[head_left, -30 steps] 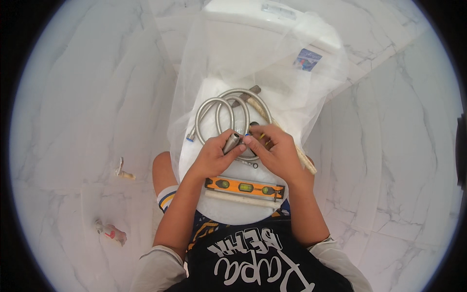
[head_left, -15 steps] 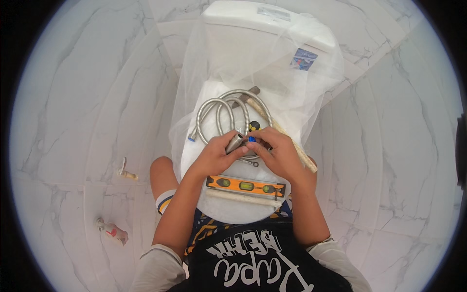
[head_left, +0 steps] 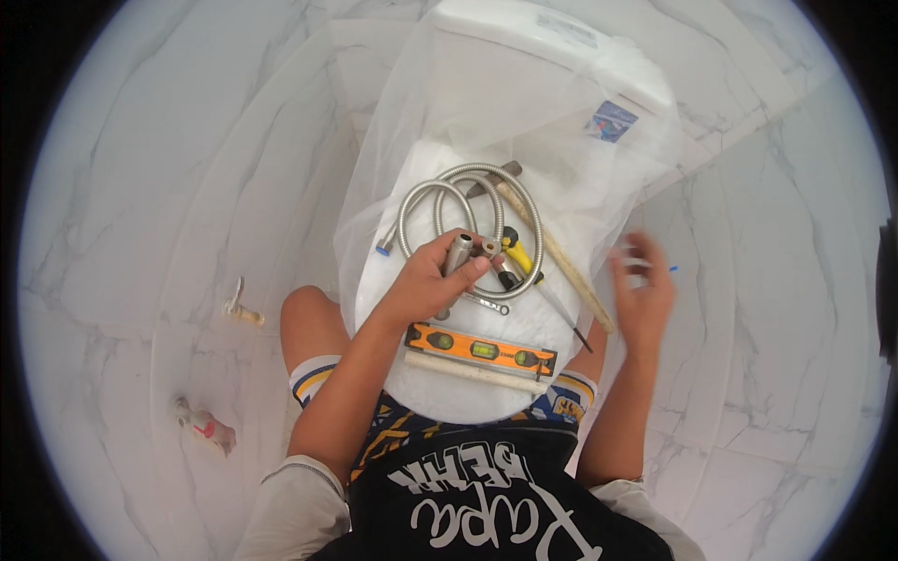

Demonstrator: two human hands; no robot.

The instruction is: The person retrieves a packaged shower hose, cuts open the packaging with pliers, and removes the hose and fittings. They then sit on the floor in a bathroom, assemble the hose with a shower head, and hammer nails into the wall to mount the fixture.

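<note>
Blue label on plastic-wrapped toilet; left hand grips metal fitting; right hand open, blurred.

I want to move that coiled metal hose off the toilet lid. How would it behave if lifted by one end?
The braided hose lies in loose loops, so it would probably uncoil and dangle, floppy. The smooth toilet lid suggests it would slide easily.

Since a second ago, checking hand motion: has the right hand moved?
Yes. The right hand left the metal fitting and swung right, off the toilet lid, blurred.
</note>
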